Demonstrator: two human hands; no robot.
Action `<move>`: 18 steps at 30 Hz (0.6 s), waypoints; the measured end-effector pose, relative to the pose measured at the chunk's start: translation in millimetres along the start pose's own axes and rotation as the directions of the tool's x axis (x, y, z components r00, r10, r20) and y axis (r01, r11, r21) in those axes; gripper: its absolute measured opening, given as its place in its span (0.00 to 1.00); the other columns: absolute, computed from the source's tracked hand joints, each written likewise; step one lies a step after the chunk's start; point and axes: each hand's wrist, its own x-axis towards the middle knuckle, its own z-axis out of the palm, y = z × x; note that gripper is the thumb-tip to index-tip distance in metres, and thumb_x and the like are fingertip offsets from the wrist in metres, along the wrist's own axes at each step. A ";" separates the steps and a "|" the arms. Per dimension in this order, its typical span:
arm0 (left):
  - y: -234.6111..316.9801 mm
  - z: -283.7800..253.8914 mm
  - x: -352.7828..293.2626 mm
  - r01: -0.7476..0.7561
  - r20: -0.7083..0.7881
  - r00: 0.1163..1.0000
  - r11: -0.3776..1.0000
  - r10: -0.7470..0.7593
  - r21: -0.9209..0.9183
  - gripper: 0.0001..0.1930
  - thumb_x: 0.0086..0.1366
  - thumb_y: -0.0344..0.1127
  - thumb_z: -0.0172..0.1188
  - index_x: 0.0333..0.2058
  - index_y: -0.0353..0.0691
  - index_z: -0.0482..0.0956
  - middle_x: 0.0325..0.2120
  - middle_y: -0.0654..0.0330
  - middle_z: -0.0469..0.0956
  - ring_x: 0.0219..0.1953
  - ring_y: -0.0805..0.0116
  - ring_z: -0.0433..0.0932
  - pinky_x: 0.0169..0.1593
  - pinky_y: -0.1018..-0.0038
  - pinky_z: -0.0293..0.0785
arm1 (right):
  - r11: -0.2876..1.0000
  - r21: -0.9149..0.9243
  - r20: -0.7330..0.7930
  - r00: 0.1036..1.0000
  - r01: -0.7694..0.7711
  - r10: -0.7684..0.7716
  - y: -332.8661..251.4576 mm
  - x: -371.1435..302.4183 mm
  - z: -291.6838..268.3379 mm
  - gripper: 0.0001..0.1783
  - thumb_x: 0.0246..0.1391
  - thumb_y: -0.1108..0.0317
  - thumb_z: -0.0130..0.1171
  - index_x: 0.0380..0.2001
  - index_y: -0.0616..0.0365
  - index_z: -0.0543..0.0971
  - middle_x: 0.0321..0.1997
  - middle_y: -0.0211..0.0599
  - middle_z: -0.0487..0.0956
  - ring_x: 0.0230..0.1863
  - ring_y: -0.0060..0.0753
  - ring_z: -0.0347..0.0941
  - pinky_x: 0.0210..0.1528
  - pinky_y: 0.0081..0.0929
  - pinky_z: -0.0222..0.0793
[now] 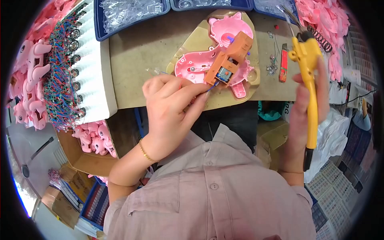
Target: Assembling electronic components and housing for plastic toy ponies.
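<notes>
Right hand (301,100), showing blurred, gripping yellow soldering gun (312,106). Left hand (170,98) pinching blue wire (215,85), wire's end being hidden. Orange housing (241,46) lying across pink shell (203,59), obscuring part of its interior. Farther, blue trays (212,8) running out of frame.

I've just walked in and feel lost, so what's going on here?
A person's left hand pinches a blue wire by an orange box, which lies over an open pink toy shell on a tan board. The right hand, slightly blurred, holds a yellow tool off to the right.
</notes>
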 end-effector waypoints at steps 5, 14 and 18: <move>-1.3 7.9 -5.1 0.025 -0.054 0.998 0.994 -0.031 -0.108 0.07 0.49 0.31 0.66 0.29 0.47 0.81 0.23 0.70 0.75 0.33 0.68 0.68 0.45 0.70 0.58 | 0.967 0.041 -0.323 0.919 0.251 -0.225 17.8 -13.7 -15.8 0.41 0.60 0.48 0.48 0.60 0.77 0.56 0.51 0.57 0.71 0.47 0.41 0.74 0.46 0.31 0.72; 2.9 7.2 -13.1 0.093 -0.040 0.994 0.992 -0.097 -0.090 0.04 0.53 0.28 0.64 0.29 0.38 0.81 0.23 0.64 0.75 0.33 0.68 0.67 0.40 0.74 0.62 | 0.921 0.385 -0.134 0.991 0.056 -0.005 8.0 -94.9 -37.1 0.48 0.45 0.50 0.68 0.62 0.65 0.56 0.49 0.52 0.74 0.44 0.43 0.74 0.50 0.35 0.69; 6.4 12.7 -16.3 0.116 -0.060 0.990 0.985 -0.124 -0.125 0.04 0.54 0.28 0.64 0.29 0.37 0.80 0.23 0.64 0.75 0.33 0.69 0.67 0.40 0.75 0.63 | 0.802 0.451 0.052 0.885 0.392 -0.462 17.9 -91.9 -30.1 0.39 0.49 0.58 0.67 0.60 0.53 0.59 0.46 0.66 0.73 0.37 0.49 0.77 0.34 0.34 0.74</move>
